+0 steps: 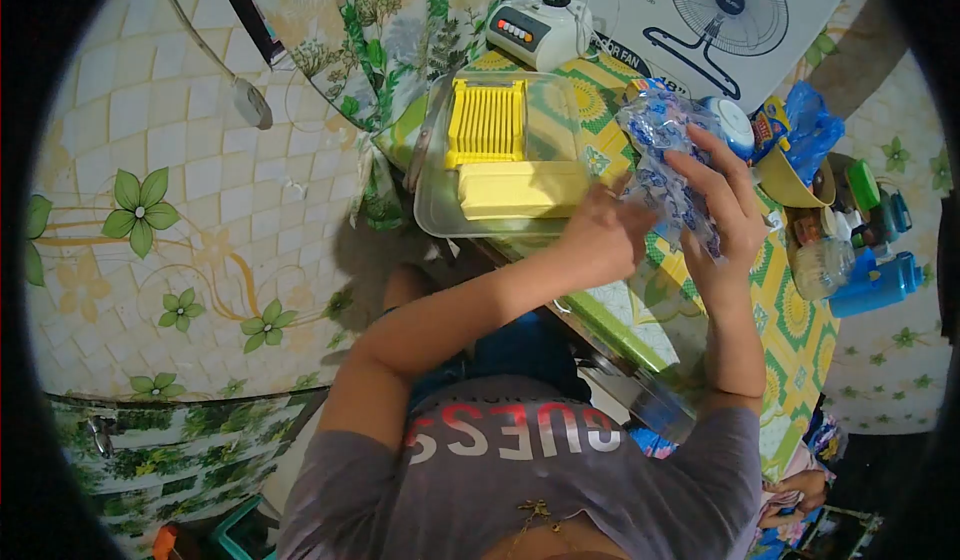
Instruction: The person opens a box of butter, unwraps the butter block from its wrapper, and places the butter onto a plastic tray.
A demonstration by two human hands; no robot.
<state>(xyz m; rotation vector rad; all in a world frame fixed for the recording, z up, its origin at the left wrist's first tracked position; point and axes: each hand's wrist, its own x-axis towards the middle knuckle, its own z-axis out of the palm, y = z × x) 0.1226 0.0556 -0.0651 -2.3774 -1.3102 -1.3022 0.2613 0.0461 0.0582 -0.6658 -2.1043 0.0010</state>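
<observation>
A crinkled clear plastic bag with blue print (655, 160) is held above the patterned table cover. My right hand (725, 205) wraps round its right side, with the fingers bent over the top. At the bag's lower left edge, my left hand (610, 235) has its fingers closed in a pinch, slightly blurred. Just left of that hand lies a pale yellow block-shaped piece (520, 191) in a clear plastic tray (430, 195). Behind the block, in the same tray, sits a yellow slotted frame (487, 120).
A white appliance with coloured buttons (540, 32) stands behind the tray. A fan box (640, 20) is at the back. To the right are a white-and-blue round container (732, 125), a yellow bowl (790, 180), a clear jar (822, 268) and a blue bottle (878, 285).
</observation>
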